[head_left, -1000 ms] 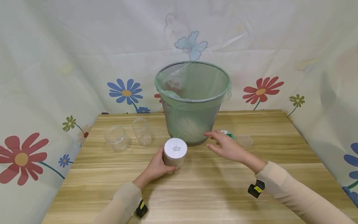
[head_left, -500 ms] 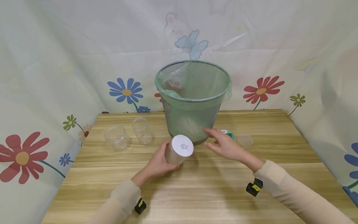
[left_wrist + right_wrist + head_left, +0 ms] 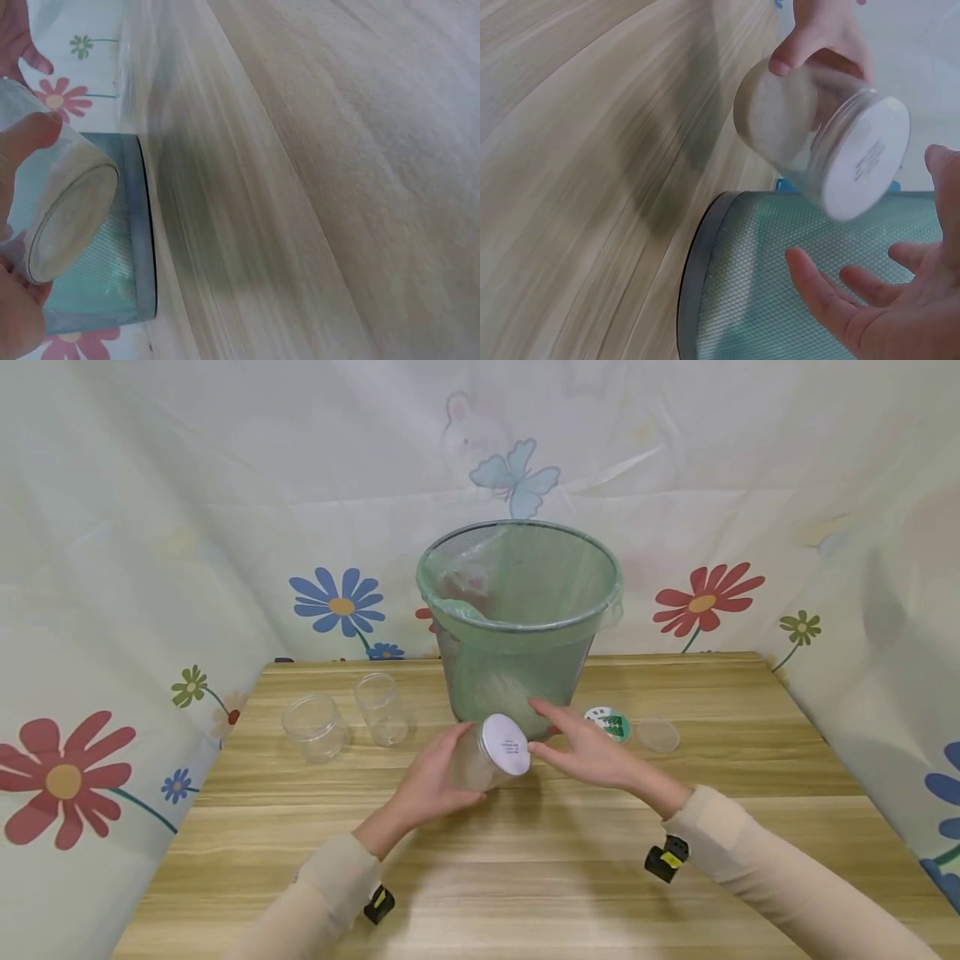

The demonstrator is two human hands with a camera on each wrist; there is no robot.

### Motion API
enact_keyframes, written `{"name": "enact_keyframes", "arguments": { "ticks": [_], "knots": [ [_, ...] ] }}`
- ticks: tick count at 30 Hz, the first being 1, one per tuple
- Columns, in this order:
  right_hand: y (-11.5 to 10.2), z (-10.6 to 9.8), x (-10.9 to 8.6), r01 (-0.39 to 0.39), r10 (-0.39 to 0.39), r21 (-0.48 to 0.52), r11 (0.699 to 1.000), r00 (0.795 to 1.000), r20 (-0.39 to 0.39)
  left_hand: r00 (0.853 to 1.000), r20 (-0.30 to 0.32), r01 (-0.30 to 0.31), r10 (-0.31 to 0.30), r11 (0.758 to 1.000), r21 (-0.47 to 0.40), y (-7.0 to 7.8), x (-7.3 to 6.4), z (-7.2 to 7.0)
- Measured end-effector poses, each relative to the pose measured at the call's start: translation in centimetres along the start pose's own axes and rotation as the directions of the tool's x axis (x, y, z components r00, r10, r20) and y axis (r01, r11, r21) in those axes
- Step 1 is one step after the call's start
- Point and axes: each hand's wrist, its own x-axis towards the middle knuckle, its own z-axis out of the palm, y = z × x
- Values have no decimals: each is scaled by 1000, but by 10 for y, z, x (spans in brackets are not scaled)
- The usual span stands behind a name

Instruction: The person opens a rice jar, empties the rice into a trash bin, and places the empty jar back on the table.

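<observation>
My left hand grips a clear jar round its body. The jar is tilted, its flat white printed lid turned toward my right hand. In the left wrist view the jar's round base faces the camera, and the thumb lies across its side. My right hand hovers beside the lid with fingers spread and holds nothing. In the right wrist view its fingers stand a little apart from the lid. Whether the right thumb touches the lid in the head view is hard to tell.
Behind the hands stands a mesh bin with a green bag over its rim. Two clear containers, a wide one and a tall one, stand at left. A green-and-white round lid and a clear disc lie at right.
My left hand has tipped the jar to the right, so its lid now faces my right hand. The right hand has come left, closer to the lid, uncovering the green-and-white lid.
</observation>
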Motion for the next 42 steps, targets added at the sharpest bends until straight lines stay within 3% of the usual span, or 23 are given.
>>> {"name": "enact_keyframes", "arguments": {
  "ticks": [6, 22, 28, 35, 42],
  "knots": [
    [-4, 6, 5, -11, 10, 5, 1000, 999, 32, 999, 1, -44, 44, 991, 127, 9, 3, -1],
    [-8, 16, 8, -24, 24, 24, 999, 1000, 2, 990, -50, -113, 133, 950, 291, 21, 9, 2],
    [-6, 18, 7, -7, 9, 49, 999, 999, -33, 987, -69, -119, 144, 949, 292, 24, 10, 4],
    [-3, 18, 6, 129, -130, -17, 991, 990, -56, 994, -33, -96, 108, 962, 254, 24, 9, 5],
    [-2, 18, 4, 177, -177, 1, 984, 983, -39, 994, -21, -98, 106, 967, 236, 25, 8, 5]
  ]
}}
